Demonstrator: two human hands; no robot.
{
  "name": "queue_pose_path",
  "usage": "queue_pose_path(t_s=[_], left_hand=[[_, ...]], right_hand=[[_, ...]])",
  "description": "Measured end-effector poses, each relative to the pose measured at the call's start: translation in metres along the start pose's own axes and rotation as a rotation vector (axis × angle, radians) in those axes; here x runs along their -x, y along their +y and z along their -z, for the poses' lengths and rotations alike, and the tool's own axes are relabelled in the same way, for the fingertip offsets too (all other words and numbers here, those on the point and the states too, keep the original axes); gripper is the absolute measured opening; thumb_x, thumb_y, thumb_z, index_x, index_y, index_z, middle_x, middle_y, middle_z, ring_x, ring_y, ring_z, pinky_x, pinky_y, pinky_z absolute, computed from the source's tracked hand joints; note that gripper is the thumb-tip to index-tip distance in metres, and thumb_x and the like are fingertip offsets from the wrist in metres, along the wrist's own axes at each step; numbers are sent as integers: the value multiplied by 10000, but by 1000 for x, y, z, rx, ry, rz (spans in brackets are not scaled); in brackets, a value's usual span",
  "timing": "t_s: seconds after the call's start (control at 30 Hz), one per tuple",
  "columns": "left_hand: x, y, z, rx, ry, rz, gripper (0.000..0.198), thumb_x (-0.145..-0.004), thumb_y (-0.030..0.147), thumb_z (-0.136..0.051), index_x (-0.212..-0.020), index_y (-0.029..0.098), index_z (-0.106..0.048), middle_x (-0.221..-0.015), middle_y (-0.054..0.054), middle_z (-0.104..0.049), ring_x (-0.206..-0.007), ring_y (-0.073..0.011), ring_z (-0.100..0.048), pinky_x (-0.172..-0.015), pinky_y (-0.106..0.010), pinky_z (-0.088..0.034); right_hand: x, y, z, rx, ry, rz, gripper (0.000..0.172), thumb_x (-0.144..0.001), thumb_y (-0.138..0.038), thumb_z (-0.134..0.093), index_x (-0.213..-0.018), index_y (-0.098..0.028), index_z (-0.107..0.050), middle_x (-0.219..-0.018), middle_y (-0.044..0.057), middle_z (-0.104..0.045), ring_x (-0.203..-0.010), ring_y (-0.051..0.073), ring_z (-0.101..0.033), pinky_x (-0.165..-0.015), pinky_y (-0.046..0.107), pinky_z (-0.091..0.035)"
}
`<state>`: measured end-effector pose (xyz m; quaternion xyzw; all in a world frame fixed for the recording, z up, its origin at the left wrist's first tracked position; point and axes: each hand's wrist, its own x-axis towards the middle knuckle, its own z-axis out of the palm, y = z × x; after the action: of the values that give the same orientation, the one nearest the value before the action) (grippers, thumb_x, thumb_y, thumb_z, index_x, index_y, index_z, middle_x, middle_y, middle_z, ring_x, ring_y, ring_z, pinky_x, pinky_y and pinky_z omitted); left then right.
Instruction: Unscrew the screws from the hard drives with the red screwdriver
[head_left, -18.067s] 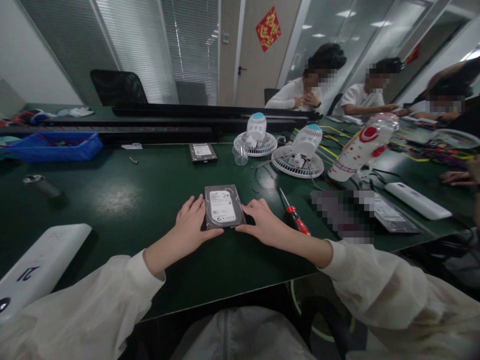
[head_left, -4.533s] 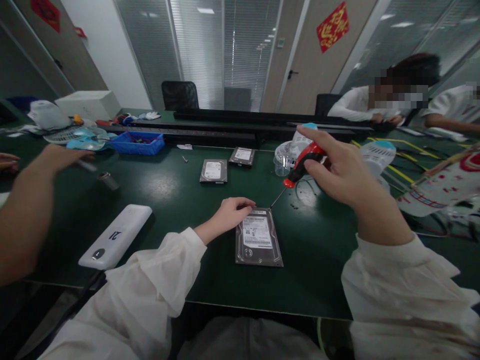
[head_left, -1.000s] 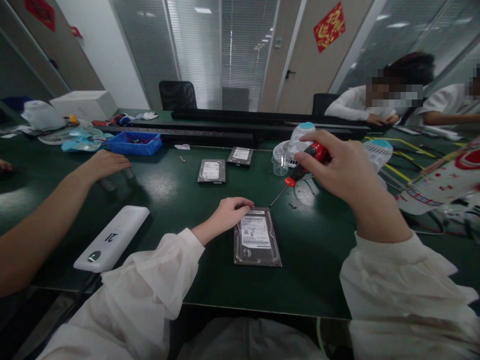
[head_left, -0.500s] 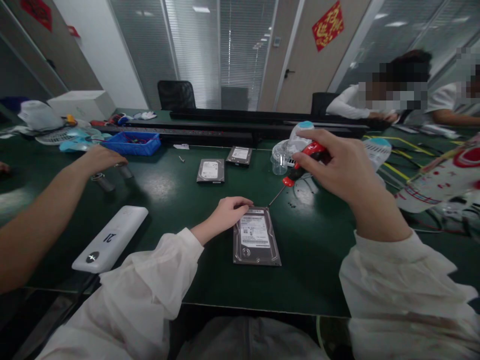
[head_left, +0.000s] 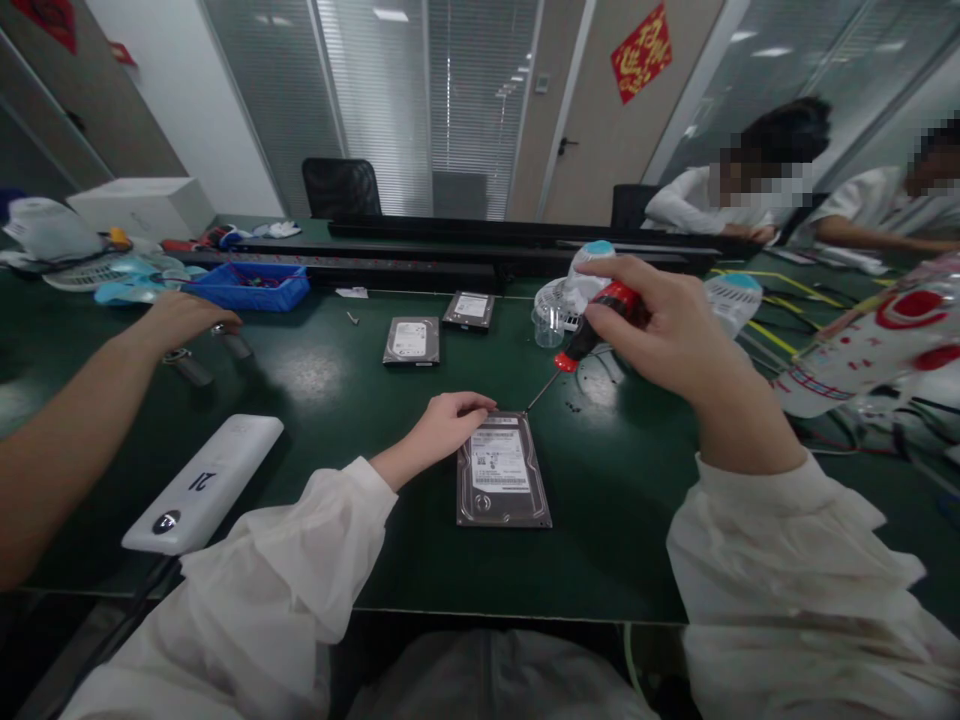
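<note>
A hard drive lies label up on the green table in front of me. My left hand grips its far left edge, the fingers curled over the far end. My right hand is wrapped round the handle of a red and black screwdriver. The tool leans down to the left, its tip at the far right corner of the drive. Whether a screw sits under the tip is too small to tell.
Two more hard drives lie farther back. A white power bank is at left, near another person's arm and a blue tray. White fans and a patterned bottle stand at right. Several people sit around.
The view has turned slightly to the right, so things appear shifted left. My grip on the drive and the screwdriver at its corner look the same.
</note>
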<state>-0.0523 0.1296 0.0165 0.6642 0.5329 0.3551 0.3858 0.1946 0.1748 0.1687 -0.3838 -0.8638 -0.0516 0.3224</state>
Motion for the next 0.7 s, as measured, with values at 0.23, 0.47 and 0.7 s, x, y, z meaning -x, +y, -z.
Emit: queue_pose_path(t_s=[0.23, 0.47, 0.7], left_hand=[[-1, -1, -1, -4, 5, -3, 299, -952, 264, -572, -1173, 191, -760, -1210, -66, -770, -1137, -231, -703, -998, -371, -555], [-2, -2, -2, -7, 21, 9, 304, -936, 267, -569, -1149, 181, -768, -1186, -77, -775, -1117, -241, -706, -997, -380, -548], [-4, -5, -2, 7, 18, 5, 311, -929, 289, -569, -1143, 194, -775, -1180, -73, -778, -1114, -247, -706, -997, -393, -546]], right_hand=[[0, 2, 0, 10, 8, -3, 552, -907, -449, -573, -1414, -235, -611, -997, 99, -755, -785, 259, -678, -753, 407, -505], [3, -1, 3, -13, -55, 27, 579, -893, -312, -530, -1469, -256, -548, -1041, 79, -737, -810, 237, -663, -779, 388, -511], [3, -7, 1, 58, -14, -24, 493, -936, -415, -526, -1378, -223, -632, -918, 76, -746, -835, 251, -668, -793, 369, -487]])
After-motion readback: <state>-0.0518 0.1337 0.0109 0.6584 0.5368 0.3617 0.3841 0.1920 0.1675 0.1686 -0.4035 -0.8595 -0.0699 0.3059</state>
